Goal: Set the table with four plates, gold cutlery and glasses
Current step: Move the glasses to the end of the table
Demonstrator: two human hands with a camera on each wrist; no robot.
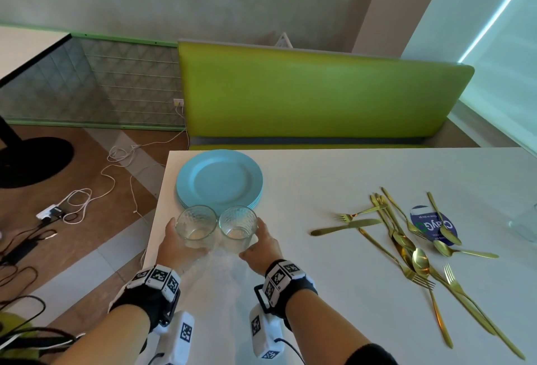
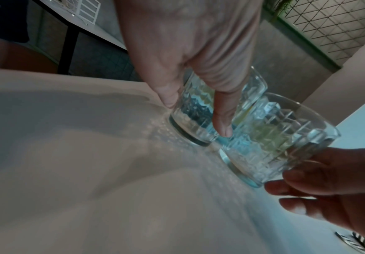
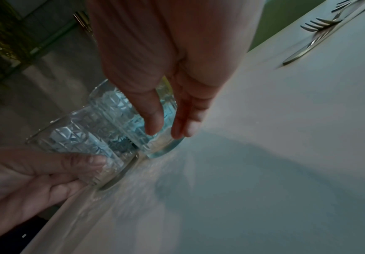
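Two clear patterned glasses stand side by side near the table's left edge, just in front of a stack of blue plates (image 1: 219, 180). My left hand (image 1: 180, 244) grips the left glass (image 1: 196, 226), thumb and fingers curled round its wall (image 2: 190, 127). My right hand (image 1: 261, 245) grips the right glass (image 1: 238, 226) in the same way (image 3: 131, 111). Both bases appear to sit on the white table (image 1: 319, 178). The two glasses almost touch. Gold cutlery (image 1: 406, 242), with forks, knives and spoons, lies in a loose pile to the right.
A round blue sticker (image 1: 430, 223) lies under part of the cutlery. Another clear glass object (image 1: 526, 225) shows at the right edge. A green bench (image 1: 319, 97) runs behind the table. Cables and a power strip (image 1: 49, 212) lie on the floor to the left.
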